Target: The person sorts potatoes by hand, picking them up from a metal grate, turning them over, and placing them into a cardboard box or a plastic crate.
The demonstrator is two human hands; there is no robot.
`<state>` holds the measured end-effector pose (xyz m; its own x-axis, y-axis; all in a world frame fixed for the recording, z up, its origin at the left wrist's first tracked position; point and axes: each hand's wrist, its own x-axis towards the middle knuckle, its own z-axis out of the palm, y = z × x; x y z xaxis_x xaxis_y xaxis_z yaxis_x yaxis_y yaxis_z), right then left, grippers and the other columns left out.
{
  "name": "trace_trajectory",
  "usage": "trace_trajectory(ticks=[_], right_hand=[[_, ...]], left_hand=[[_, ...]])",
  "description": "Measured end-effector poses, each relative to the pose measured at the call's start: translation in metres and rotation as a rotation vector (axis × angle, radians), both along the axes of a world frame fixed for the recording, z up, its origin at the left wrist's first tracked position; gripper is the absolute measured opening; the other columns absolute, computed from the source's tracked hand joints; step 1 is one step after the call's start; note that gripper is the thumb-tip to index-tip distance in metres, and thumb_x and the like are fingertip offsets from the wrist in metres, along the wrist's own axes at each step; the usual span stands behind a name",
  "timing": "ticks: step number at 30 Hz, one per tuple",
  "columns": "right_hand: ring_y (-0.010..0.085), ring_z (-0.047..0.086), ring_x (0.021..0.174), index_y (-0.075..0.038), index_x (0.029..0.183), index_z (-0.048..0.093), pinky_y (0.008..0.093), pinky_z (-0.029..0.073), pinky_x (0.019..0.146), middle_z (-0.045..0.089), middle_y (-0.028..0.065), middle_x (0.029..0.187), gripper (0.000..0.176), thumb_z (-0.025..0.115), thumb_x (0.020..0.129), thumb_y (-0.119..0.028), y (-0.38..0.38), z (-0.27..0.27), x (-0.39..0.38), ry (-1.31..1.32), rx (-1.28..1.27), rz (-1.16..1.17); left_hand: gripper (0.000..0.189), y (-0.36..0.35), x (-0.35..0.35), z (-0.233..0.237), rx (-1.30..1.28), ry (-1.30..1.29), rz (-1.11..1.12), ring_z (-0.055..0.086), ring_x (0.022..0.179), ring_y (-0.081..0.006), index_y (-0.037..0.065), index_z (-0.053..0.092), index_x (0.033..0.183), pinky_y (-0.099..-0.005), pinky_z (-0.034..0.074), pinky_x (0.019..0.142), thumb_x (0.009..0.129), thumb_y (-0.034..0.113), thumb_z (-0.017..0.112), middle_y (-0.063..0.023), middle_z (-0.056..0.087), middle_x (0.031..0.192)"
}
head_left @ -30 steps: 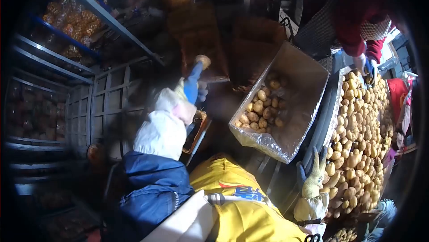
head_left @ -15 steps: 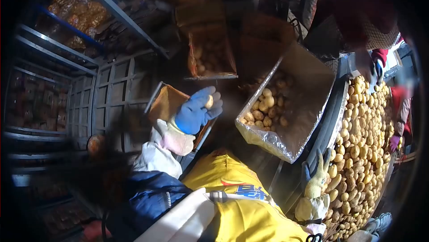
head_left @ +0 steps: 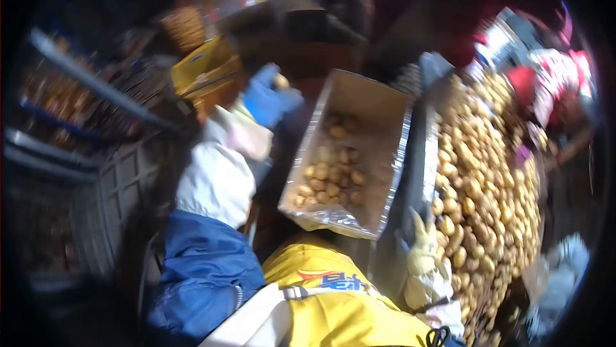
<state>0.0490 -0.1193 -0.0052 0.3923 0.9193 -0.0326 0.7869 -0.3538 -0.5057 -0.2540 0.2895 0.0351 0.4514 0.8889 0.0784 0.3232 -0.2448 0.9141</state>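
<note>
Just left of the foil-lined box's (head_left: 369, 103) far corner, left hand (head_left: 269, 98), blue-gloved, is curled round one potato (head_left: 280, 81), while right hand (head_left: 423, 254), pale glove, lies flat with fingers extended and gripping nothing at the near edge of the potato pile (head_left: 481, 174).

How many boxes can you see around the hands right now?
2. A foil-lined box holding potatoes sits in the middle, beside the potato pile; a yellow carton stands upper left, behind the left hand. Blur may hide others.
</note>
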Motion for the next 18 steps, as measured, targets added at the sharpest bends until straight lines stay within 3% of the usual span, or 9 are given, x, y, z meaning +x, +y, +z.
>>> trace_trajectory(ticks=[1, 4, 8, 9, 10, 12, 14, 16, 18], right_hand=[[0.0478, 0.047, 0.143, -0.016, 0.146, 0.061, 0.0507, 0.045, 0.115, 0.041, 0.0253, 0.162, 0.075, 0.085, 0.074, -0.009, 0.001, 0.005, -0.002, -0.060, 0.019, 0.012], [0.0471, 0.053, 0.135, -0.015, 0.144, 0.062, 0.0488, 0.049, 0.110, 0.043, 0.0253, 0.160, 0.069, 0.084, 0.078, -0.010, 0.003, 0.013, -0.003, -0.094, 0.042, 0.022], [0.0484, 0.055, 0.131, -0.017, 0.147, 0.059, 0.0506, 0.049, 0.110, 0.044, 0.0260, 0.159, 0.077, 0.083, 0.075, -0.010, 0.000, 0.004, 0.007, -0.113, 0.114, 0.059], [0.0485, 0.053, 0.133, -0.017, 0.149, 0.058, 0.0517, 0.048, 0.111, 0.044, 0.0251, 0.158, 0.078, 0.082, 0.074, -0.010, 0.001, 0.013, 0.004, -0.070, 0.047, 0.034], [0.0440, 0.060, 0.119, -0.012, 0.135, 0.065, 0.0530, 0.048, 0.103, 0.057, 0.0209, 0.143, 0.051, 0.075, 0.085, -0.015, 0.002, 0.017, 0.004, -0.032, 0.139, 0.030], [0.0433, 0.056, 0.132, -0.015, 0.145, 0.060, 0.0547, 0.043, 0.111, 0.051, 0.0219, 0.152, 0.071, 0.081, 0.077, -0.019, -0.010, 0.014, 0.006, -0.114, 0.048, 0.095], [0.0401, 0.057, 0.130, -0.014, 0.141, 0.062, 0.0568, 0.041, 0.111, 0.057, 0.0202, 0.145, 0.066, 0.080, 0.078, -0.024, -0.034, 0.046, 0.001, -0.274, 0.079, 0.040], [0.0394, 0.057, 0.130, -0.013, 0.140, 0.063, 0.0578, 0.040, 0.111, 0.060, 0.0193, 0.142, 0.064, 0.080, 0.079, -0.026, -0.070, 0.072, 0.001, -0.340, 0.081, -0.079], [0.0418, 0.056, 0.131, -0.010, 0.143, 0.060, 0.0588, 0.037, 0.113, 0.060, 0.0200, 0.140, 0.069, 0.080, 0.081, -0.031, -0.108, 0.096, -0.003, -0.377, -0.029, -0.234]], left_hand=[[0.025, 0.039, 0.013, -0.035, -0.439, -0.710, -0.087, 0.066, 0.089, -0.0225, 0.011, 0.053, 0.125, -0.0434, 0.059, 0.081, 0.101, 0.006, 0.063, 0.0010, 0.058, 0.076], [0.080, 0.037, 0.071, -0.002, -0.709, -0.488, 0.219, 0.043, 0.146, -0.0451, 0.009, 0.025, 0.165, -0.0566, 0.041, 0.114, 0.104, 0.044, 0.064, -0.0212, 0.025, 0.170], [0.063, -0.033, 0.147, -0.032, -0.648, -0.667, 0.022, 0.060, 0.128, -0.0252, 0.005, 0.041, 0.158, -0.0404, 0.050, 0.100, 0.105, 0.027, 0.066, -0.0143, 0.060, 0.146], [0.049, -0.055, 0.165, -0.042, -0.488, -0.513, -0.163, 0.064, 0.118, -0.0251, 0.008, 0.049, 0.154, -0.0390, 0.054, 0.100, 0.110, 0.028, 0.056, -0.0115, 0.062, 0.139], [0.047, -0.092, 0.185, -0.037, -0.324, -0.386, -0.258, 0.066, 0.118, -0.0219, 0.005, 0.053, 0.150, -0.0344, 0.055, 0.099, 0.107, 0.021, 0.064, -0.0115, 0.066, 0.134], [0.049, -0.163, 0.215, -0.008, -0.274, -0.154, -0.382, 0.065, 0.121, -0.0216, 0.003, 0.059, 0.144, -0.0339, 0.053, 0.103, 0.099, 0.016, 0.075, -0.0144, 0.069, 0.132], [0.057, -0.215, 0.228, -0.024, 0.066, -0.038, -0.616, 0.066, 0.121, -0.0231, 0.007, 0.059, 0.146, -0.0338, 0.054, 0.102, 0.095, 0.021, 0.079, -0.0172, 0.069, 0.131], [0.060, -0.249, 0.239, -0.051, 0.395, -0.158, -0.940, 0.060, 0.130, -0.0374, 0.004, 0.059, 0.143, -0.0439, 0.047, 0.113, 0.090, 0.023, 0.079, -0.0223, 0.064, 0.137], [0.064, -0.284, 0.242, -0.007, 0.418, 0.059, -1.158, 0.051, 0.135, -0.0472, 0.004, 0.057, 0.143, -0.0530, 0.038, 0.119, 0.090, 0.031, 0.078, -0.0259, 0.057, 0.142]])
